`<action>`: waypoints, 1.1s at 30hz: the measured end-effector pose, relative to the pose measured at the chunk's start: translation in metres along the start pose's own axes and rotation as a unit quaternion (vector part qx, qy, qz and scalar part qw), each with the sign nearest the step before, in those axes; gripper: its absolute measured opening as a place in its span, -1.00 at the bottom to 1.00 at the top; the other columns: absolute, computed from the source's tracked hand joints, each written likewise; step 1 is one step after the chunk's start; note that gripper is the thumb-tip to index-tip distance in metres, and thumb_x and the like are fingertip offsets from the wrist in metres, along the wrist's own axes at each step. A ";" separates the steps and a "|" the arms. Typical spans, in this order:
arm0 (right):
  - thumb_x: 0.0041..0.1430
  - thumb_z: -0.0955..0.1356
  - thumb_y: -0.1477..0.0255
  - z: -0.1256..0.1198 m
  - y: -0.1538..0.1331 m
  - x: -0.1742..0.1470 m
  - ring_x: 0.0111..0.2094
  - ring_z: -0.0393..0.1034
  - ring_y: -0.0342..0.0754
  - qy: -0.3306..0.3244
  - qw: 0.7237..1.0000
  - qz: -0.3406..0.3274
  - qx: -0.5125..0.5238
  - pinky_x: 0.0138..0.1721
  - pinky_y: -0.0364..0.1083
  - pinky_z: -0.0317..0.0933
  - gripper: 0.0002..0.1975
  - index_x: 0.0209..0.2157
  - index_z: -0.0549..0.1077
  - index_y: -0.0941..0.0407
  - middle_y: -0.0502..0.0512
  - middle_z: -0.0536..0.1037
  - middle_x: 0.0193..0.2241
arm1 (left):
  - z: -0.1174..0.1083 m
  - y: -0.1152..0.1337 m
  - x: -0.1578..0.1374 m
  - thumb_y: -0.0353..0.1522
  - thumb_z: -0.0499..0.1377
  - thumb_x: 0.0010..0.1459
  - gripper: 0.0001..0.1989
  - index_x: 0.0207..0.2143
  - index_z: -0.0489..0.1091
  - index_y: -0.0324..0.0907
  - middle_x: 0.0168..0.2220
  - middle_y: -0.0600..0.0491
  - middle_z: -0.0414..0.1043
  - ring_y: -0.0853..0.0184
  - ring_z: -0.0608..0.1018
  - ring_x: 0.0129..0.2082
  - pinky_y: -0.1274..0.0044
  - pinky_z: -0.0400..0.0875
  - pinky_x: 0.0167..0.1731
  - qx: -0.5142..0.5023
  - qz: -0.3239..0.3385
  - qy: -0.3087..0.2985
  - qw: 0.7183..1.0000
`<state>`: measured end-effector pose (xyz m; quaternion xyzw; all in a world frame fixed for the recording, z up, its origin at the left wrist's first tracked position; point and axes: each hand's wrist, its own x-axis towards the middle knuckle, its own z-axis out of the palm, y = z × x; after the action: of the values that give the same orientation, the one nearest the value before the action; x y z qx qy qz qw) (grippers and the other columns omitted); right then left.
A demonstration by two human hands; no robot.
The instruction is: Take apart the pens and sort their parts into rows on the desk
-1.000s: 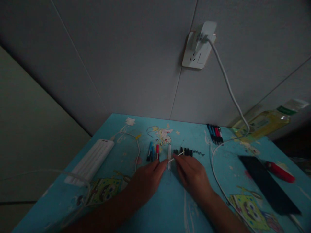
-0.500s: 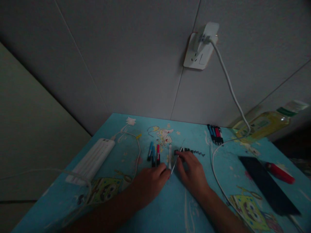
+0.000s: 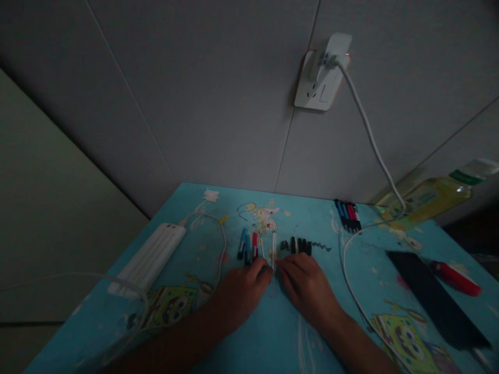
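My left hand (image 3: 245,291) is closed, thumb and index finger pinched around the lower end of a thin white stick like a pen refill (image 3: 262,247). Just right of it, more slim refills (image 3: 273,244) lie side by side, pointing toward the wall. At their lower end rest the fingertips of my right hand (image 3: 306,280); its fingers are curled together, and whatever they grip is hidden. Beyond my left hand lie blue pen barrels (image 3: 242,243) and a red one (image 3: 254,244). Small black pen parts (image 3: 302,245) sit past my right knuckles, beside a dark spring-like coil (image 3: 322,246).
A white power strip (image 3: 150,257) lies at left with its cable. Back right are a row of pens (image 3: 348,215) and a tilted bottle of yellow liquid (image 3: 429,200). A dark flat slab (image 3: 434,298) and a red object (image 3: 456,279) lie at right. A white charging cable (image 3: 366,117) hangs from the wall socket.
My right hand has moved down and left from the black parts to the refills' lower end. The thin stick, earlier slanting between both hands, now stands left of the other refills at my left hand.
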<state>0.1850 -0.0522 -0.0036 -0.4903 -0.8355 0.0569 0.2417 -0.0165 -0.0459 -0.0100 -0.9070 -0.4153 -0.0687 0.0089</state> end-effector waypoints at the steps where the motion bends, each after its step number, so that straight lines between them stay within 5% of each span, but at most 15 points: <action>1: 0.30 0.30 0.50 0.000 -0.001 0.000 -0.20 0.40 0.04 -0.007 1.000 0.002 -0.001 -0.13 0.05 0.30 -0.81 -0.10 0.51 0.10 0.15 0.54 -0.24 | 0.001 0.000 0.000 -0.47 0.06 0.31 -0.77 -0.03 0.36 -0.12 -0.10 0.02 0.42 0.34 0.57 -0.39 0.53 0.47 -0.46 -0.002 -0.006 0.000 1.000; 11: 0.25 0.34 0.55 0.004 -0.004 -0.001 -0.04 0.35 0.12 -0.043 0.999 -0.027 -0.021 -0.04 0.14 0.27 -0.60 0.12 0.41 0.04 0.19 0.48 -0.03 | 0.000 0.000 -0.002 -0.44 0.03 0.34 -0.82 -0.08 0.38 -0.14 -0.12 0.01 0.40 0.30 0.58 -0.31 0.48 0.50 -0.39 -0.021 -0.028 -0.007 0.999; 25: 0.27 0.34 0.53 0.000 -0.008 0.000 -0.11 0.37 0.07 -0.054 0.997 -0.030 -0.038 -0.07 0.10 0.27 -0.70 0.02 0.46 0.06 0.14 0.50 -0.11 | 0.001 -0.001 0.001 -0.53 0.04 0.28 -0.77 -0.07 0.37 -0.15 -0.11 0.01 0.42 0.33 0.57 -0.39 0.52 0.45 -0.50 -0.012 -0.002 -0.016 1.000; 33: 0.27 0.35 0.51 0.001 -0.009 -0.001 -0.12 0.39 0.05 -0.046 0.998 -0.034 -0.039 -0.07 0.08 0.28 -0.80 -0.08 0.51 0.08 0.13 0.53 -0.15 | 0.003 -0.004 0.001 -0.54 0.05 0.27 -0.74 -0.03 0.35 -0.16 -0.06 0.01 0.43 0.30 0.59 -0.32 0.47 0.52 -0.40 -0.013 0.015 -0.020 1.000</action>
<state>0.1773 -0.0578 -0.0021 -0.4673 -0.8635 0.0385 0.1854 -0.0185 -0.0422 -0.0125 -0.9145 -0.4006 -0.0555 -0.0104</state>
